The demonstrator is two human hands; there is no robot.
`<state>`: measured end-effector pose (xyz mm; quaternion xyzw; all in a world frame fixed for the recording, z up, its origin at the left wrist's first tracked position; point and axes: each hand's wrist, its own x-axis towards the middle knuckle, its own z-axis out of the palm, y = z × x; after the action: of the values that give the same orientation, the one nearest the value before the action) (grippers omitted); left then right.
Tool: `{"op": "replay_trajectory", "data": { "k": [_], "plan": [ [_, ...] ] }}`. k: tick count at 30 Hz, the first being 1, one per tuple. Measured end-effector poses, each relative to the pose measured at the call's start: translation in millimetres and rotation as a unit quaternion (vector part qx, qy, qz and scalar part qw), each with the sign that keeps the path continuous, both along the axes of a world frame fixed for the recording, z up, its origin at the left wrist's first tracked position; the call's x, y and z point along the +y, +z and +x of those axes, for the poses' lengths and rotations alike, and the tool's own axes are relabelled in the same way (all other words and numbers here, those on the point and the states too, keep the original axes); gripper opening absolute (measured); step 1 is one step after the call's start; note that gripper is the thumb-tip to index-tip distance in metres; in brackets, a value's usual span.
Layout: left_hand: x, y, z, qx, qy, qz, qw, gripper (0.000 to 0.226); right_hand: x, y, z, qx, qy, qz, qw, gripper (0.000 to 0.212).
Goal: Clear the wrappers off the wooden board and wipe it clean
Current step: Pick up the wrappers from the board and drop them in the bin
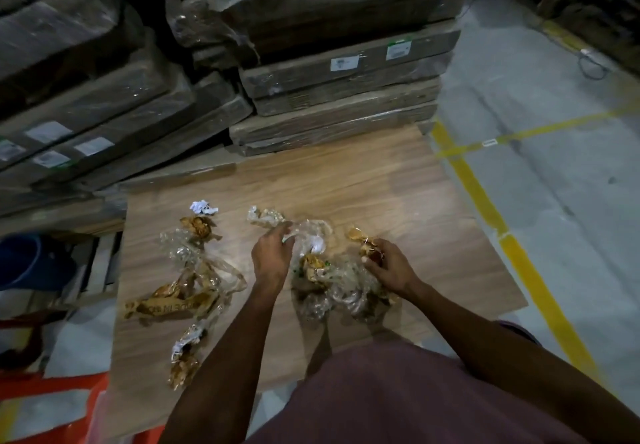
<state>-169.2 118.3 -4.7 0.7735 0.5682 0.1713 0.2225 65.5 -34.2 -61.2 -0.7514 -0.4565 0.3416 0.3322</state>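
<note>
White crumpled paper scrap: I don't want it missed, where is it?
The white paper scrap lies on the wooden board's far left, just beyond a brown wrapper.

You have one view, head-worn: it looks forward and steeply down, close over the board (346,187), boxes (339,72) beyond.

Wooden board (363,183) lies flat, grain running sideways, far edge against stacked wrapped cartons. Scattered on it: white paper scrap (203,207), brown crumpled wrapper (200,227), clear plastic tangle (194,263), printed brown tape strip (169,306), another brown wad near front-left edge (183,362), clear film heap (339,287) mid-board.
</note>
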Motion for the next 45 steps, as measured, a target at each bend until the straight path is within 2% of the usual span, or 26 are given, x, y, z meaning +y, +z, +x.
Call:
{"op": "replay_trajectory", "data": {
  "k": [1, 3, 7, 11, 13, 16, 22, 24, 27, 31, 38, 40, 43, 45],
  "plan": [
    [3, -2, -2, 0.021, -0.002, 0.001, 1.000, 0.036, -4, -1, -2, 0.003, 0.010, -0.001, 1.000, 0.049],
    [12, -11, -8, 0.051, -0.023, 0.002, 0.998, 0.045, -11, -9, -7, -0.013, 0.016, -0.014, 1.000, 0.049],
    [47, -30, -14, 0.108, -0.053, -0.045, 0.992, 0.087, -24, -35, -13, -0.017, 0.037, -0.065, 0.997, 0.063],
    [79, -36, -11, 0.161, -0.084, -0.095, 0.979, 0.111, -37, -6, -40, -0.036, 0.032, -0.095, 0.994, 0.090],
    [88, -42, -12, 0.151, -0.108, -0.150, 0.971, 0.110, -40, 1, -47, -0.060, 0.019, -0.125, 0.990, 0.100],
    [86, -54, -13, 0.122, -0.154, -0.199, 0.960, 0.092, -42, 11, -52, -0.089, 0.000, -0.175, 0.981, 0.120],
    [50, -75, -12, -0.052, -0.155, -0.210, 0.964, 0.066, -42, 26, -73, -0.036, -0.036, -0.278, 0.959, 0.145],
    [31, -71, -12, -0.113, -0.158, -0.242, 0.951, 0.063, -38, 26, -83, -0.011, -0.051, -0.276, 0.960, 0.143],
    [3, -60, -12, -0.175, -0.164, -0.288, 0.927, 0.061, -30, 30, -97, 0.098, -0.120, -0.234, 0.960, 0.130],
    [-35, -71, -17, -0.191, -0.192, -0.282, 0.920, 0.052, -20, 35, -115, 0.186, -0.176, -0.176, 0.951, 0.112],
    [-61, -54, -38, -0.240, -0.178, -0.289, 0.909, 0.047, -15, 31, -125, 0.157, -0.186, -0.122, 0.962, 0.097],
    [-59, -59, -53, -0.199, -0.204, -0.247, 0.926, 0.066, -14, 27, -124, 0.143, -0.190, -0.104, 0.966, 0.096],
    [-52, -70, -80, -0.078, -0.284, -0.175, 0.939, 0.111, -15, 6, -117, 0.165, -0.202, -0.089, 0.961, 0.089],
    [-46, -78, -96, 0.008, -0.338, -0.159, 0.928, 0.132, -15, 18, -119, 0.175, -0.212, -0.070, 0.959, 0.066]
  ]
}}
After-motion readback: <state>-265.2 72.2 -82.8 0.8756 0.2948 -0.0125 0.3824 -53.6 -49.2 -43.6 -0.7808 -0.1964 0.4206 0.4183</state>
